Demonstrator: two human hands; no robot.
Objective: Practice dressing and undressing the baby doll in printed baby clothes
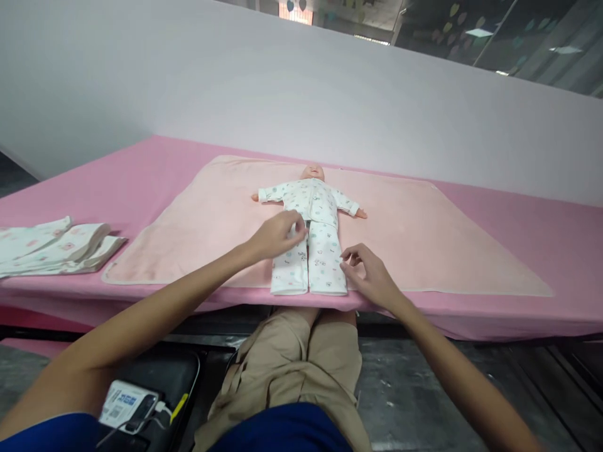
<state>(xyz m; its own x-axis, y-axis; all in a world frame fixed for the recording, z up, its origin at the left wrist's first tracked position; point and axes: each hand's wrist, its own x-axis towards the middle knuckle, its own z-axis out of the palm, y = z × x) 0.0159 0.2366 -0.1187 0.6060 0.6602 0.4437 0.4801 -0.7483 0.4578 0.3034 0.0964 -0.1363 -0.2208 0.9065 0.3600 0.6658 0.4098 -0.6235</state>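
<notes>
A baby doll (313,172) lies on its back with its arms spread. It wears a white printed top (308,196), and white printed trousers (325,260) extend from the top's hem toward the near table edge. My left hand (281,235) is over the left trouser leg. Its thumb and forefinger curl together near the gap between the legs, and anything between them is hidden. Beside the outer edge of the right trouser leg is my right hand (370,273), fingers loosely bent, thumb and forefinger slightly apart. Whether it touches the fabric is unclear.
A peach blanket (400,232) lies under the doll on a pink-covered table (541,251). Folded printed clothes (70,248) are at the left. A white wall (330,94) stands behind. Below, a white device with a cable (127,405) rests on a black seat (183,370).
</notes>
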